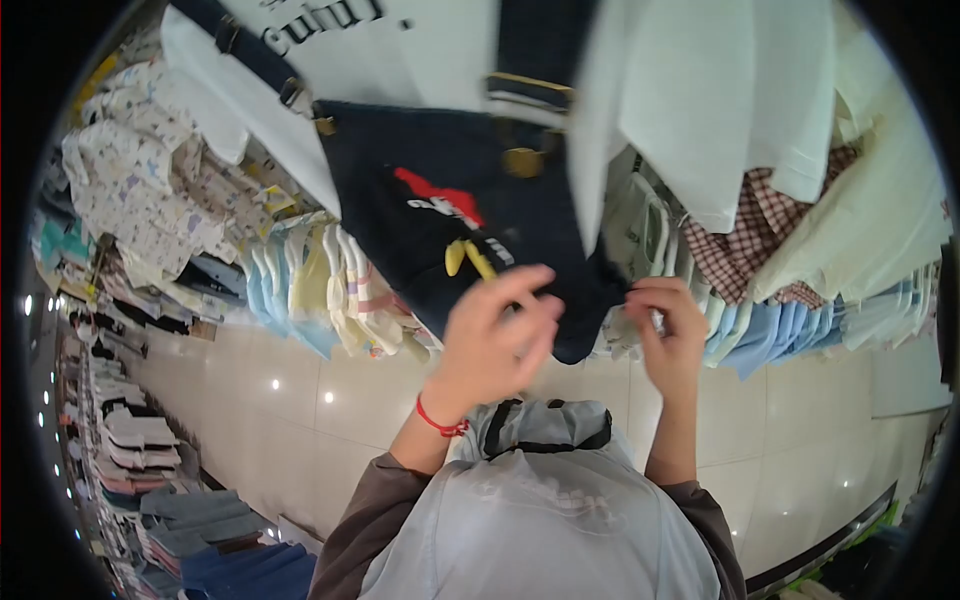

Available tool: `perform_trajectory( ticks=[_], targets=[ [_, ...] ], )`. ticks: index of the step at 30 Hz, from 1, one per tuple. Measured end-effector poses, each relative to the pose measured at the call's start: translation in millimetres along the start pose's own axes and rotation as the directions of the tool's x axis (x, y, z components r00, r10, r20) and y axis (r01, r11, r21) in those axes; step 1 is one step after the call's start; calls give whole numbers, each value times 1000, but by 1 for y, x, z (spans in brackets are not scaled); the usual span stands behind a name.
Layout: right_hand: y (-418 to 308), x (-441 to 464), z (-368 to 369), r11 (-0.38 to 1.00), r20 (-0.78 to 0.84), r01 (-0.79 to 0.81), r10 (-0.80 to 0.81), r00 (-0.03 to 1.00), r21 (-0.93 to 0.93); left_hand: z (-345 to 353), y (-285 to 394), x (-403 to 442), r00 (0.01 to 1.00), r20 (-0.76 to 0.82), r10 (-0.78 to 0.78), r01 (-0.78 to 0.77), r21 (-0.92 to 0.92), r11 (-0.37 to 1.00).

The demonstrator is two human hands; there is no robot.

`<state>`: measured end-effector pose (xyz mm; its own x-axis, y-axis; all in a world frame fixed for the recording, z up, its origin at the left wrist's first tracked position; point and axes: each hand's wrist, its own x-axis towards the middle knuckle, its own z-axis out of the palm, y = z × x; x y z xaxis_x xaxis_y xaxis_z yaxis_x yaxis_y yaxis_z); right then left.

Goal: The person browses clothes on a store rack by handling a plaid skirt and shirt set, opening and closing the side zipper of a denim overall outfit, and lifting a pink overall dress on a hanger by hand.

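Dark overalls (400,220) with a red and white print, yellow shapes and brass buttons hang in front of me over a white shirt (450,60) with black lettering. My left hand (500,335), a red cord on its wrist, is over the lower front of the overalls, its fingers blurred by motion; whether it holds anything cannot be made out. At the right edge of the overalls, my right hand (668,325) pinches the dark fabric between thumb and fingers.
Racks of small clothes hang on both sides, with a patterned shirt (150,190) at left and a checked garment (745,230) at right. Folded clothes (210,530) lie in stacks at lower left. Pale floor tiles (270,400) show below.
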<state>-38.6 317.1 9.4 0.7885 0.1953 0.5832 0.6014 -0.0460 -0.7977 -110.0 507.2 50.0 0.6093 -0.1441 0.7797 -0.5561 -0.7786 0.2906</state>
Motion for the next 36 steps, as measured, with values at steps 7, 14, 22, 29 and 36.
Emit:
perform_trajectory(
  ticks=[7, 14, 22, 29, 36],
  targets=[
    [23, 15, -2, 1000, -205, -7, 2, 979, -25, -66, -109, -8, 735, -548, -400, 383, -151, 911],
    [-2, 28, 36, 950, -413, 215, -293, 862, -225, -84, -167, -32, 720, 166, -673, 675, -390, 626],
    [-62, 38, 139, 841, 189, 541, -530, 827, -13, -90, -137, -52, 792, 124, -598, 539, -602, 589],
    [-78, 39, 217, 918, 390, 389, -330, 860, -82, -123, -131, -77, 850, 34, -525, 451, -561, 694],
    [-92, 29, 242, 969, 386, 216, -156, 909, -117, -145, -149, -83, 894, 35, -447, 398, -522, 754]
  ],
)
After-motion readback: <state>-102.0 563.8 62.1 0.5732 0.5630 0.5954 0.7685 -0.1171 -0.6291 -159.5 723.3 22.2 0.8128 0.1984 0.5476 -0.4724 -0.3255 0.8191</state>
